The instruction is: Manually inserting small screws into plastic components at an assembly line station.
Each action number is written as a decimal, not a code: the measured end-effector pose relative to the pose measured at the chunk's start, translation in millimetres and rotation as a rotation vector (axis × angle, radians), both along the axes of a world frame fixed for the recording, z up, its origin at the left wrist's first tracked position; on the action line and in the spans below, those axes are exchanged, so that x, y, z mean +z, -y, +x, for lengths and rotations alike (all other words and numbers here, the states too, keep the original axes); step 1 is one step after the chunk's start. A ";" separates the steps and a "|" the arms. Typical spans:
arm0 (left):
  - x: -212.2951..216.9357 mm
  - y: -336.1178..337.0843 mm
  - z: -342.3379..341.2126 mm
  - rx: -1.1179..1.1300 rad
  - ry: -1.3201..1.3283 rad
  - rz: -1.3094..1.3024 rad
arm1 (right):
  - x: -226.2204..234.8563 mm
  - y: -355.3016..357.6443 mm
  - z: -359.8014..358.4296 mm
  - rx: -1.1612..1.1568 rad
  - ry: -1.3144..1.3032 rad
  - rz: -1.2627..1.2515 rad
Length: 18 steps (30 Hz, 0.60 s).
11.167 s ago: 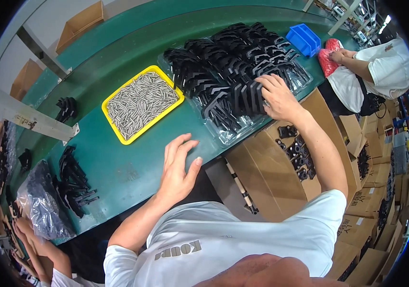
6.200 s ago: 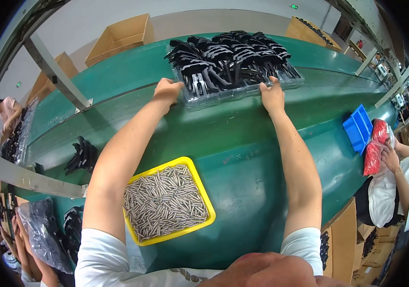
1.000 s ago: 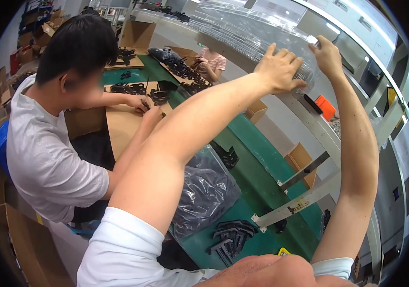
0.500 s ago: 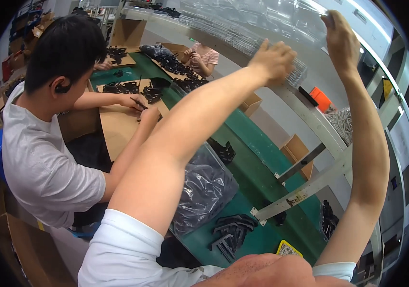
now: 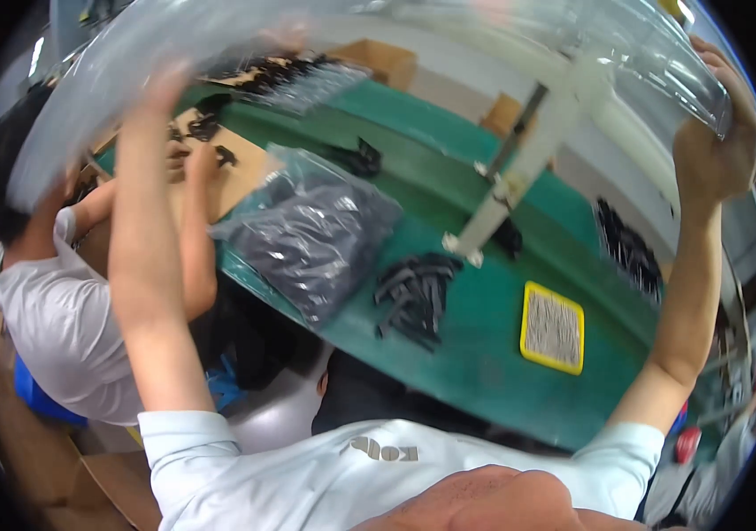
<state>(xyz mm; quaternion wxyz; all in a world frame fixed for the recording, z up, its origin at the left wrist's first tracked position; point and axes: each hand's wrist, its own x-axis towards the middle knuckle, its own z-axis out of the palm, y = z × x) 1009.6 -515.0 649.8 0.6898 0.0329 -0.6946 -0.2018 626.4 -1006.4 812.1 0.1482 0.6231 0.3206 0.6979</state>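
A broad sheet-like piece of clear plastic point(image 5: 95, 106) arches across the top of the view, raised above the bench between my hands. My right hand point(image 5: 721, 146) grips its right end, with the fingers curled around the edge. At the left part of the plastic is my left hand point(image 5: 164, 88), its fingers smeared by motion and partly behind the plastic. Below, on the green bench, lie a clear bag of dark parts point(image 5: 311, 234), a pile of black plastic parts point(image 5: 418, 296) and a yellow-rimmed tray point(image 5: 580, 341) of small metal pins.
A co-worker in a white shirt point(image 5: 64, 327) sits at the left, hands over a cardboard sheet point(image 5: 241, 168). A pale metal post point(image 5: 493, 217) rises from the green bench point(image 5: 484, 389). More black parts point(image 5: 630, 248) lie at right; a cardboard box point(image 5: 378, 62) stands behind.
The clear plastic has come away from the overhead shelf and now spans the space above the bench. My left hand has moved left, my right hand right and down. The view has tilted lower.
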 end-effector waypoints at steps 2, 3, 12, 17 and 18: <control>-56.5 0.1 -83.5 0.139 -0.236 0.109 | -18.0 15.5 -36.4 -0.041 -0.068 -0.190; -77.0 -13.6 -130.4 0.230 -0.334 0.171 | -24.5 15.9 -57.6 -0.094 -0.120 -0.297; -91.4 -96.6 -246.3 1.153 -0.802 0.676 | -150.9 68.5 -178.8 -0.225 -0.171 -0.166; -125.2 -33.7 -265.2 1.212 -0.805 0.728 | -245.7 106.4 -248.7 -0.265 -0.370 0.407; -109.6 8.8 -301.4 1.094 -1.020 0.647 | -256.0 106.3 -269.8 -0.255 -0.486 0.574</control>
